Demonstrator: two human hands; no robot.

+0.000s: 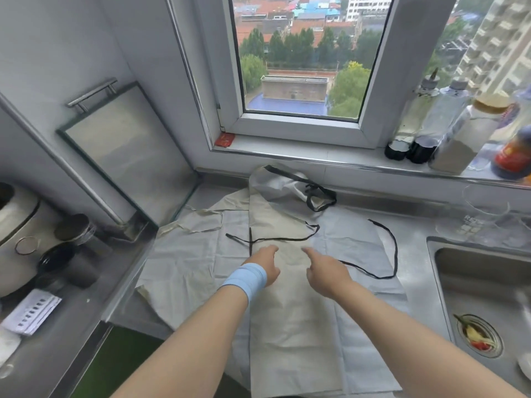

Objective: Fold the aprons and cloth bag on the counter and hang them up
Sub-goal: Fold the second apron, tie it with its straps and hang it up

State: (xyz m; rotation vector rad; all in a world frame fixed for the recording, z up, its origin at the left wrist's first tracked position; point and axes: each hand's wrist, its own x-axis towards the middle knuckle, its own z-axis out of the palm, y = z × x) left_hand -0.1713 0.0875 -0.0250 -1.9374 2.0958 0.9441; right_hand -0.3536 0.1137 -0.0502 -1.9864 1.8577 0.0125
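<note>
- The beige apron [290, 305] lies flat on the steel counter [416, 285], its long axis running from the near edge away toward the window [304, 56], on top of a paler cloth [186, 259]
- My left hand [265, 267] and right hand [324, 272] both hover open over its middle, gripping nothing
- The black tie [275, 239] crosses just beyond my fingertips, about equally near to either hand
</note>
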